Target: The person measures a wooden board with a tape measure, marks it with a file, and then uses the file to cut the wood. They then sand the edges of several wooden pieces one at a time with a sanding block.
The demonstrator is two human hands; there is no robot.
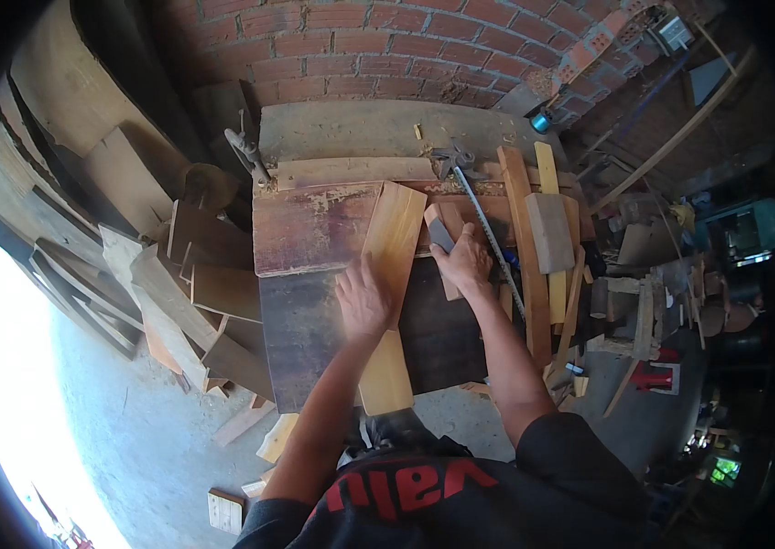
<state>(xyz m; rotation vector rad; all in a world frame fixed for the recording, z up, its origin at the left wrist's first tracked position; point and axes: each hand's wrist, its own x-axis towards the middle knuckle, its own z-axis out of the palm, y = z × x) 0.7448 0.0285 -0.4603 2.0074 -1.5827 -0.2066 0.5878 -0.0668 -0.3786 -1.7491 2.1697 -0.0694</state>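
A light yellow wooden board (395,229) lies lengthwise over the workbench, with a second pale board (387,375) below its near end. My left hand (363,297) rests on the upper board with its fingers stretched out. To the right, my right hand (465,261) is closed round a small wooden block with a dark grey face (439,232); the thumb lies along the dark side. This block sits just right of the yellow board. Another piece of wood under the right hand is partly hidden.
The workbench (296,316) stands against a brick wall (351,50). Right of my hands lie a long thin metal strip (490,233), a reddish plank (525,265) and a short wood block (550,232). A metal clamp (247,154) is at back left. Stacked offcuts (222,238) crowd the left side.
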